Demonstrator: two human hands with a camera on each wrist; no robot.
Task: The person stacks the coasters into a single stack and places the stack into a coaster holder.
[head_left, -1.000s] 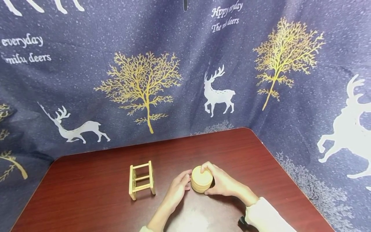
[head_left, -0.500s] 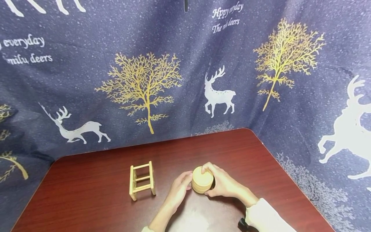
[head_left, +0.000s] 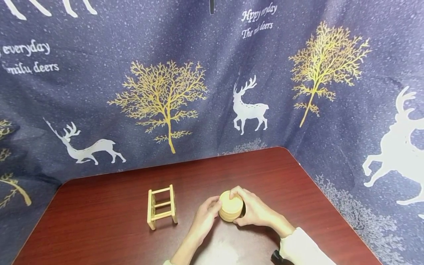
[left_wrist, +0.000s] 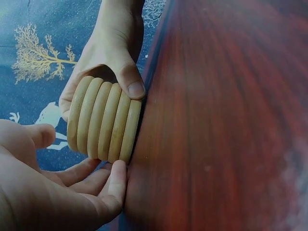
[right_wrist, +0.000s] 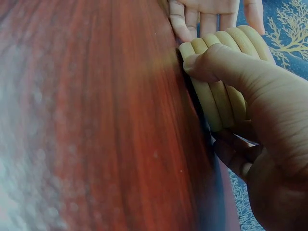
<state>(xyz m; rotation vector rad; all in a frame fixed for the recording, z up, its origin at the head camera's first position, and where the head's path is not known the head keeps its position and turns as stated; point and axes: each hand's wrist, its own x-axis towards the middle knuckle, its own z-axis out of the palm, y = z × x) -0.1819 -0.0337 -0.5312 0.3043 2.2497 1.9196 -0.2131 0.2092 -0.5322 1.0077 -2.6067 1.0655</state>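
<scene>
A stack of several round, pale wooden coasters [head_left: 231,207] stands on the table. My right hand [head_left: 253,209] grips the stack from the right; in the right wrist view its thumb [right_wrist: 207,67] lies along the coasters' edges. On the other side, my left hand [head_left: 203,216] rests its fingertips against the stack. The left wrist view shows the coasters [left_wrist: 103,120] pressed evenly together, with the left fingers [left_wrist: 115,183] fairly straight along them and the left thumb [left_wrist: 44,135] lifted apart. To the left stands a small wooden rack [head_left: 162,207] with rails and posts.
The reddish-brown table [head_left: 106,206] reaches back to a dark blue cloth [head_left: 212,121] printed with deer and trees. That cloth also hangs along the right edge. A black object [head_left: 276,257] shows by the right sleeve [head_left: 306,248].
My left hand has moved slightly right and its fingers have come up against the coasters. The right hand keeps its grip, and the rack stays where it was.
</scene>
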